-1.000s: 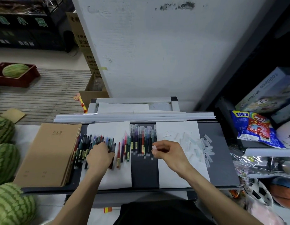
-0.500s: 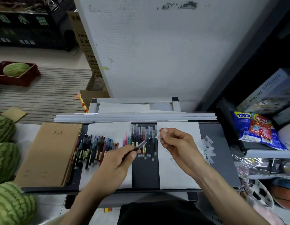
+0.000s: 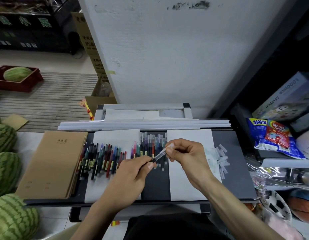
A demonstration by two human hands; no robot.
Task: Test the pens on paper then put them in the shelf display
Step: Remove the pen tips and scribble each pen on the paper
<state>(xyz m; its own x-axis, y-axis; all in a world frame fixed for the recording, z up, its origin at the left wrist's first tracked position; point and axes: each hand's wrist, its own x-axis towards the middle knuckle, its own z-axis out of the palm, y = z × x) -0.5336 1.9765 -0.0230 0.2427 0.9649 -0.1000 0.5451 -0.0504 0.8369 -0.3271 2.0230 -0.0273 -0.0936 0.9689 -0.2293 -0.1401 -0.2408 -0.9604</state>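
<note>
Pen (image 3: 158,156) in hand, the person held it slantwise just above the middle of the dark tabletop (image 3: 235,163), over the bare strip between two white sheets. The left hand (image 3: 133,174) gripped the dark barrel, thumb and fingers curled round it. The right hand (image 3: 185,153) pinched the clear cap (image 3: 169,146) at the pen's upper end between thumb and fingertips; whether the cap sat fully home could not be told.

On the tabletop's left half lay the left sheet (image 3: 115,137), with a crowded row of loose pens (image 3: 101,158) in many colours fanned across it. Along the middle strip, toward the tabletop's far edge, a tidy row of capped pens (image 3: 150,142) lay side by side, partly hidden by the hands. The right sheet (image 3: 190,135) covered the tabletop right of the middle, and a scatter of spare clear caps (image 3: 221,156) lay at that sheet's outer edge.

A stack of brown notebooks (image 3: 51,163) sat on the tabletop's left end. Long white strips (image 3: 143,125) lay along its far edge. Watermelons (image 3: 4,170) sat beyond its left end, and snack bags (image 3: 271,137) on shelving beyond its right end.
</note>
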